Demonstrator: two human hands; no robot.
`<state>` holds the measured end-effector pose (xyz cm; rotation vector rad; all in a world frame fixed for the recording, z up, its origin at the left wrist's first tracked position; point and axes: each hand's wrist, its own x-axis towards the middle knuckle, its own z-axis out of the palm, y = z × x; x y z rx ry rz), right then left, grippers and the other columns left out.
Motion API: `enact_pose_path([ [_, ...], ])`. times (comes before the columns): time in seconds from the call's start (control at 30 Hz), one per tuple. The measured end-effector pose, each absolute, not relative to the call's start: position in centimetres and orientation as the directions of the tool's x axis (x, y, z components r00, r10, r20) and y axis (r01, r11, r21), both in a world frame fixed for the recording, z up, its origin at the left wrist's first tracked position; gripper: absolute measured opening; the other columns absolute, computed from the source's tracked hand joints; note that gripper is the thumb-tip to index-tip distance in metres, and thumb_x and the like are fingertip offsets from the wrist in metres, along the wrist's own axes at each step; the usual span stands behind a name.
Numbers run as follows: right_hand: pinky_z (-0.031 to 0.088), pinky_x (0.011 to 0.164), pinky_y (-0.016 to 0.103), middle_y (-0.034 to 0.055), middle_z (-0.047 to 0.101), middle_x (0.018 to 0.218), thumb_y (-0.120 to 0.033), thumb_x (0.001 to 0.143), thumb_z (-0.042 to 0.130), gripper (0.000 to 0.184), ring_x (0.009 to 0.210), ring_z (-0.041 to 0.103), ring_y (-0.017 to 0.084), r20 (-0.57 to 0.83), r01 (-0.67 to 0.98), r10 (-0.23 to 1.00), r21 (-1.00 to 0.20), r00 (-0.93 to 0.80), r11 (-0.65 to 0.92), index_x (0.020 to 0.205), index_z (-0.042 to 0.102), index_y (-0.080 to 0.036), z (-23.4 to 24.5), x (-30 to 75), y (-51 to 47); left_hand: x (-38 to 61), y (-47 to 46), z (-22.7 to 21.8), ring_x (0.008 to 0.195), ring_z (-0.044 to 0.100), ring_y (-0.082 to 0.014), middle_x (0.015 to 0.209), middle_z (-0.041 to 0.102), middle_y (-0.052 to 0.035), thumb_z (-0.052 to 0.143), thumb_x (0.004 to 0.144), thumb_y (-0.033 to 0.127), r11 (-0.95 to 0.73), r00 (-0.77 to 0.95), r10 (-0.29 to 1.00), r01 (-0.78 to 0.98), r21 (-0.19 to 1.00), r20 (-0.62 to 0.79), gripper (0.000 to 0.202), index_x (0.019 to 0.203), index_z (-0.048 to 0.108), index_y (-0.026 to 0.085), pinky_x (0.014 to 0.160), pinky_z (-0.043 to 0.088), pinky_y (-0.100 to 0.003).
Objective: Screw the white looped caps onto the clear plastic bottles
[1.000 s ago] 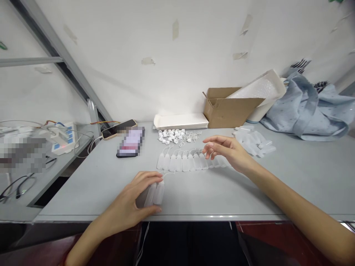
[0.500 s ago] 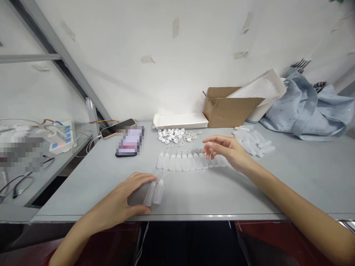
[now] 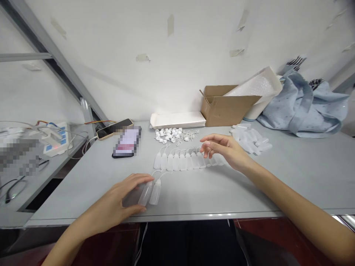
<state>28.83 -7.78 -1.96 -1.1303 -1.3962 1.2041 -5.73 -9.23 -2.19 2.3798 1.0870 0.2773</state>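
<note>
Fingers (image 3: 138, 178) of the left hand (image 3: 119, 203) slid back off two bottles (image 3: 151, 192), now lying loose and open; right hand (image 3: 224, 149) still hovers half-open, empty, over the row (image 3: 180, 161).

left hand (image 3: 119, 203) drawn back leftward along the front edge of the table (image 3: 222, 199), fingers flatter now, two small squeeze bottles (image 3: 151, 193) uncovered at its fingertips where it had wrapped them, possibly another still under the palm

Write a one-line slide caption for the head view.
Head view: left hand rests against small squeeze bottles near the grey table's front edge; right hand is poised over a row of bottles.
</note>
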Motion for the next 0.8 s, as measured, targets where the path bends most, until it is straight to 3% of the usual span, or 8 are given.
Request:
enact_pose_path([
  [0.23, 0.047, 0.061, 0.030, 0.0056, 0.070, 0.082, -0.040, 0.083, 0.064, 0.027, 0.065, 0.063, 0.015, 0.077, 0.062, 0.988, -0.994, -0.130, 0.085, 0.097, 0.066, -0.018, -2.00, 28.91, -7.78, -6.82, -9.58, -2.61, 0.109, 0.063, -0.0252, 0.133, 0.059, -0.0015, 0.067, 0.080, 0.031, -0.566, 0.658, 0.752, 0.634, 0.528, 0.016, 0.053, 0.131, 0.051, 0.037, 0.093, 0.052, -0.037],
  [0.8, 0.047, 0.061, 0.030, 0.0053, 0.069, 0.081, -0.040, 0.083, 0.063, 0.026, 0.065, 0.063, 0.015, 0.081, 0.071, 0.989, -0.993, -0.124, 0.090, 0.096, 0.066, -0.018, -1.95, 28.84, -7.81, -5.99, -8.84, -2.54, 0.116, 0.059, -0.0246, 0.136, 0.056, -0.0006, 0.064, 0.081, 0.024, -0.556, 0.693, 0.718, 0.634, 0.538, -0.074, 0.055, 0.132, 0.049, 0.038, 0.096, 0.051, -0.039],
])
